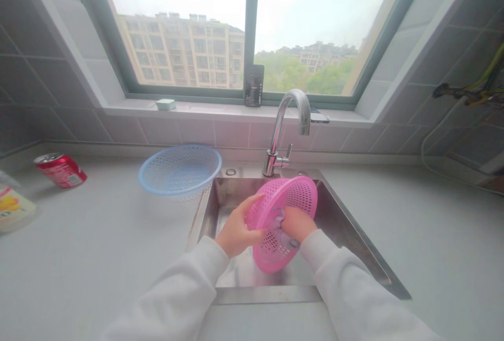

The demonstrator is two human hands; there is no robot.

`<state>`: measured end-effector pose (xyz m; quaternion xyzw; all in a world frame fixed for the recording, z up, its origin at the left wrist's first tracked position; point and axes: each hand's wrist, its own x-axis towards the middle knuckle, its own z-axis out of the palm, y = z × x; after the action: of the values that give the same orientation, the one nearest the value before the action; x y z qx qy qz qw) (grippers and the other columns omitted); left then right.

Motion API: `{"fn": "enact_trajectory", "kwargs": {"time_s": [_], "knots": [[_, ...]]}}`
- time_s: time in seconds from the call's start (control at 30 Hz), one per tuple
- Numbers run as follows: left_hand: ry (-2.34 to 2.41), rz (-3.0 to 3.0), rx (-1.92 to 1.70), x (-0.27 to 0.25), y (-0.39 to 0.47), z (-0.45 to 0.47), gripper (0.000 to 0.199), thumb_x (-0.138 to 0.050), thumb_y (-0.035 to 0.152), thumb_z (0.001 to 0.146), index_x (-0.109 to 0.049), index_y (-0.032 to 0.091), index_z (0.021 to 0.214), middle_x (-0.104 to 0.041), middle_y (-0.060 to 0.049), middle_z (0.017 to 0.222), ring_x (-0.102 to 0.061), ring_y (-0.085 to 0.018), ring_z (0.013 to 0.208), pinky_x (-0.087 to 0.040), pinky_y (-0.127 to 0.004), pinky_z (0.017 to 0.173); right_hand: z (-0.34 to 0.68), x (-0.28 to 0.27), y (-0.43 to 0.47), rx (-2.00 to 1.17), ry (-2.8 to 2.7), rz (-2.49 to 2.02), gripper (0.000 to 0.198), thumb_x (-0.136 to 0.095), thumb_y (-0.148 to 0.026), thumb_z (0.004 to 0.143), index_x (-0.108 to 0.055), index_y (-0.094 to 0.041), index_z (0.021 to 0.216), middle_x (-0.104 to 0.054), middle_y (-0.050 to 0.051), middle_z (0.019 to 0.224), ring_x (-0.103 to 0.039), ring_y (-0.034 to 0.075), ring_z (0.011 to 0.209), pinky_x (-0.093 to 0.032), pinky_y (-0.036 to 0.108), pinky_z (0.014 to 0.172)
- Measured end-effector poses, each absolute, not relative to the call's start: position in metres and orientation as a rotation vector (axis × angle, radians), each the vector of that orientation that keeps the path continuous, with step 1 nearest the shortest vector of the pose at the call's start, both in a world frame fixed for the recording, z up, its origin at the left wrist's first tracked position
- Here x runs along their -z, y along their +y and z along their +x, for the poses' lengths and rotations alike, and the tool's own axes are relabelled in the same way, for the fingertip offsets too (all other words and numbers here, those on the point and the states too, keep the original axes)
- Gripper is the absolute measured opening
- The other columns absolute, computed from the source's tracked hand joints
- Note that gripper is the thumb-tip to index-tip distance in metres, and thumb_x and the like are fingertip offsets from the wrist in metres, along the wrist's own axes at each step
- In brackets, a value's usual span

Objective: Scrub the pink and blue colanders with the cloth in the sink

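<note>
A pink plastic colander is held tilted on its side over the steel sink. My left hand grips its left rim, with the thumb on the near side and the fingers round the outside. Inside the colander my right hand is closed on a pale cloth, which is pressed against the perforated wall. Part of the cloth hangs below the hand; the right fingertips are mostly hidden.
A chrome faucet rises behind the sink. On the counter's left stand a blue colander, a red can and a partly visible bottle. The windowsill holds a dark box, a small pale green block and a phone.
</note>
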<state>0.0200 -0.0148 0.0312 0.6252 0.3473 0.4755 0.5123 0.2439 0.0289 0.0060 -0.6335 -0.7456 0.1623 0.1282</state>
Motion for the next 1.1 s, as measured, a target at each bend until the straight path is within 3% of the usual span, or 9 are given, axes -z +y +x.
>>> {"fn": "enact_trajectory", "kwargs": {"time_s": [0.17, 0.37, 0.7, 0.93, 1.1], "knots": [[0.824, 1.515, -1.141, -0.03, -0.012, 0.015, 0.084, -0.086, 0.024, 0.063, -0.064, 0.022, 0.144, -0.061, -0.014, 0.15, -0.055, -0.04, 0.139, -0.04, -0.053, 0.121, 0.246, -0.029, 0.036, -0.306, -1.888, -2.132, 0.022, -0.055, -0.014, 0.086, -0.067, -0.016, 0.104, -0.075, 0.019, 0.111, -0.071, 0.029, 0.093, -0.051, 0.038, 0.079], [0.784, 1.425, -1.069, -0.026, -0.01, 0.017, 0.085, -0.086, 0.023, 0.063, -0.063, 0.023, 0.144, -0.065, -0.012, 0.145, -0.061, -0.038, 0.131, -0.049, -0.05, 0.111, 0.242, -0.035, 0.031, -0.174, -1.705, -1.785, 0.018, -0.059, -0.021, 0.087, -0.058, -0.022, 0.104, -0.067, 0.016, 0.117, -0.062, 0.035, 0.113, -0.052, 0.046, 0.097], [0.735, 1.323, -1.124, -0.016, -0.002, 0.017, 0.089, -0.085, 0.028, 0.064, -0.055, 0.024, 0.148, -0.069, -0.012, 0.137, -0.069, -0.031, 0.114, -0.056, -0.039, 0.097, 0.205, -0.034, 0.007, -0.925, -1.97, -1.052, 0.035, -0.064, -0.016, 0.077, -0.063, -0.021, 0.112, -0.076, 0.008, 0.11, -0.072, 0.027, 0.101, -0.057, 0.041, 0.093], [0.796, 1.512, -1.114, -0.024, -0.008, 0.019, 0.081, -0.08, 0.016, 0.063, -0.063, 0.023, 0.142, -0.063, -0.01, 0.148, -0.062, -0.035, 0.13, -0.047, -0.045, 0.114, 0.206, -0.033, 0.006, -0.847, -2.485, -1.469, 0.024, -0.064, -0.012, 0.08, -0.079, -0.019, 0.098, -0.082, 0.012, 0.1, -0.075, 0.028, 0.09, -0.055, 0.036, 0.081], [0.778, 1.558, -1.058, -0.03, -0.015, 0.021, 0.082, -0.079, 0.014, 0.061, -0.063, 0.022, 0.142, -0.066, -0.011, 0.141, -0.063, -0.036, 0.127, -0.047, -0.048, 0.114, 0.225, -0.02, 0.021, -0.575, -2.342, -2.046, 0.021, -0.061, -0.009, 0.083, -0.08, -0.013, 0.092, -0.08, 0.019, 0.096, -0.075, 0.031, 0.092, -0.054, 0.039, 0.081]]}}
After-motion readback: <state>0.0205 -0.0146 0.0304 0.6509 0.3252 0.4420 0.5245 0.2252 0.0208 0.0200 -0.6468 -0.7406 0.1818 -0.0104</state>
